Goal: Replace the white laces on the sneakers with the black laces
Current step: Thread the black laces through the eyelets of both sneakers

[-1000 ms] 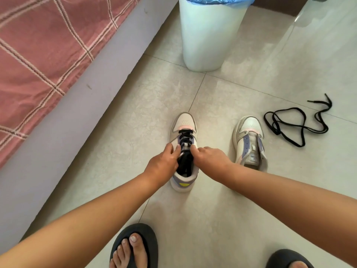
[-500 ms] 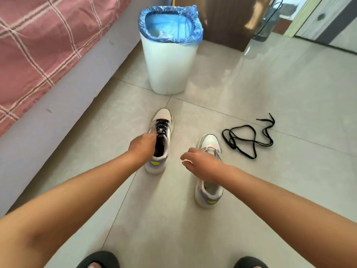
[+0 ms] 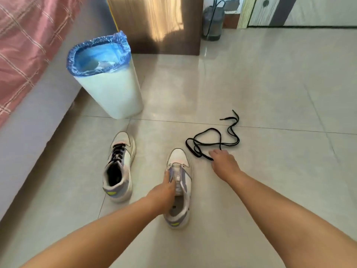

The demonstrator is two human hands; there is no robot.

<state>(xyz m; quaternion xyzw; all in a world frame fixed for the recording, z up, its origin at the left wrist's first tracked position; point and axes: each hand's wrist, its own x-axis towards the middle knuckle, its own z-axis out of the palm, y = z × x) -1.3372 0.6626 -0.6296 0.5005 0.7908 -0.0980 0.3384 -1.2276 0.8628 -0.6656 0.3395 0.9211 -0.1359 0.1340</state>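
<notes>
Black lace (image 3: 212, 141) lies just ahead of the spread right hand (image 3: 222, 158), fingertips touching; left hand (image 3: 164, 192) grips the unlaced sneaker (image 3: 179, 182).

Glossy floor tiles (image 3: 251, 78), wood-grain cabinet (image 3: 158, 22), crinkled plastic bin liner (image 3: 96, 55).

Left hand (image 3: 164, 192) gripping unlaced sneaker (image 3: 179, 188), right hand (image 3: 222, 161) touching loose black lace (image 3: 212, 140), laced sneaker (image 3: 119, 167) beside bin (image 3: 110, 93)

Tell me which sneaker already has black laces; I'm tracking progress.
The sneaker nearest the white bin: black lace crosses its eyelets. The other sneaker, held by the left hand, has none.
</notes>
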